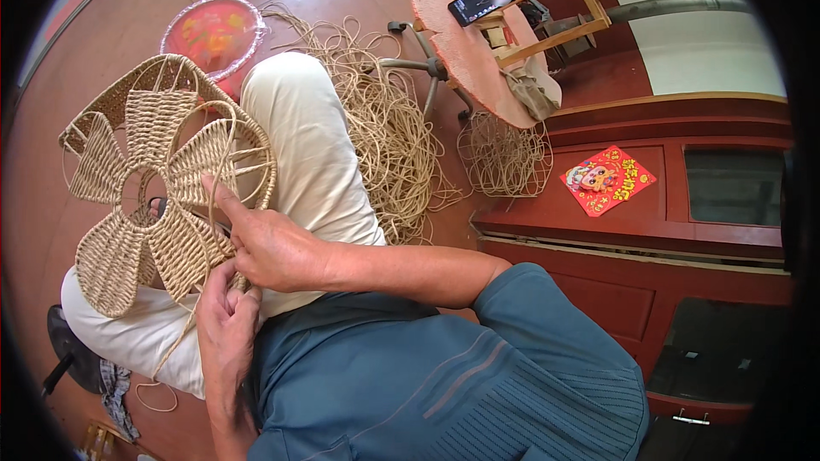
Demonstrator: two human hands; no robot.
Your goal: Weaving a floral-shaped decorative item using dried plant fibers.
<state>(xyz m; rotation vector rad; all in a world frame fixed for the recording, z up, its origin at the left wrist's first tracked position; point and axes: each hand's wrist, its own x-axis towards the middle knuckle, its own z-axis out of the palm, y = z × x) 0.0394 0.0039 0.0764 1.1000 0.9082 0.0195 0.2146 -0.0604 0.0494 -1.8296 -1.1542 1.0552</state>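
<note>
A woven straw-coloured basket [177,239] with flower-petal panels round an open centre ring rests across my lap. My left hand [225,316] is closed at the edge of the lowest petals, its fingertips pinched on the woven basket. Above it, my right hand [278,248] has its index finger stretched over a petal, beside a loose strand of cord [213,220]. Its other fingers are curled around the cord and partly hidden. A tail of the cord hangs below the left hand past my trouser leg. Some petal frames show bare hoops and ribs.
Beyond my knee lies a big tangled heap of cord [384,145]. A red basin with a clear cover [213,34] stands on the floor. At upper right are a round pink-topped stool [465,60], a phone [483,2], a wire basket [506,154] and a red cabinet [598,282].
</note>
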